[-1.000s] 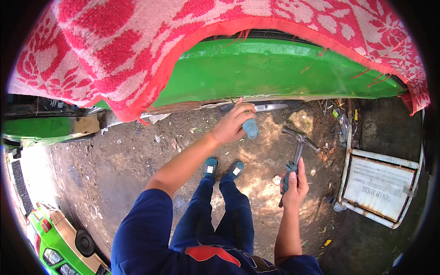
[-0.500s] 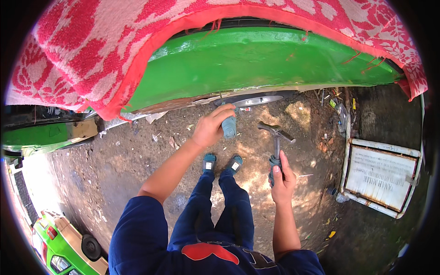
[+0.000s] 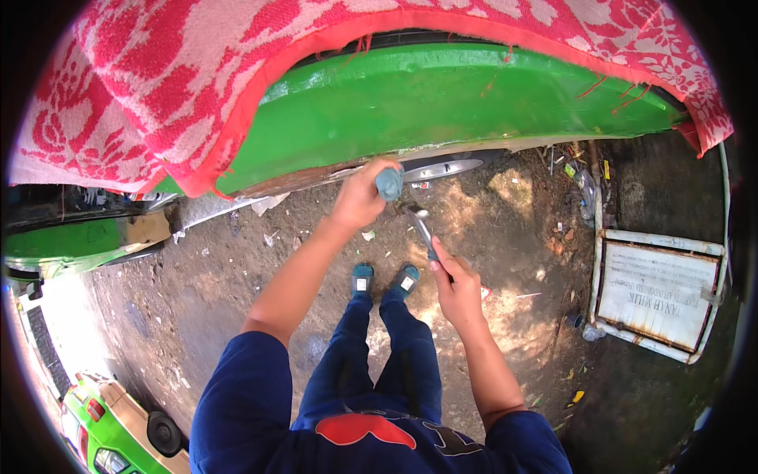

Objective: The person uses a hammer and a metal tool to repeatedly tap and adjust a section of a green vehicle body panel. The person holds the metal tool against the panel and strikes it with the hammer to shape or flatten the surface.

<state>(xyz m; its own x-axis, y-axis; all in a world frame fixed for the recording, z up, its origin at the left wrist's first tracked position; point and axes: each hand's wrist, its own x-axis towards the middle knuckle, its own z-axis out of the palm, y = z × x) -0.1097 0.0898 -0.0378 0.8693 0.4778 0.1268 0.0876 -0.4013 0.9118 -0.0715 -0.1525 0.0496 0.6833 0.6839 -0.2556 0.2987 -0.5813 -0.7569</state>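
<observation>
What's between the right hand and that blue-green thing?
In the head view, the hammer, held by the right hand; its head appears just short of the blue-green thing.

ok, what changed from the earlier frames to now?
The right hand swung the hammer left and slightly up, its head now just short of the wrapped handle. The left hand shifted left and tipped that handle, so its end now faces the camera. Nothing was taken hold of or let go. Unchanged: green panel, patterned cloth, feet planted.
</observation>
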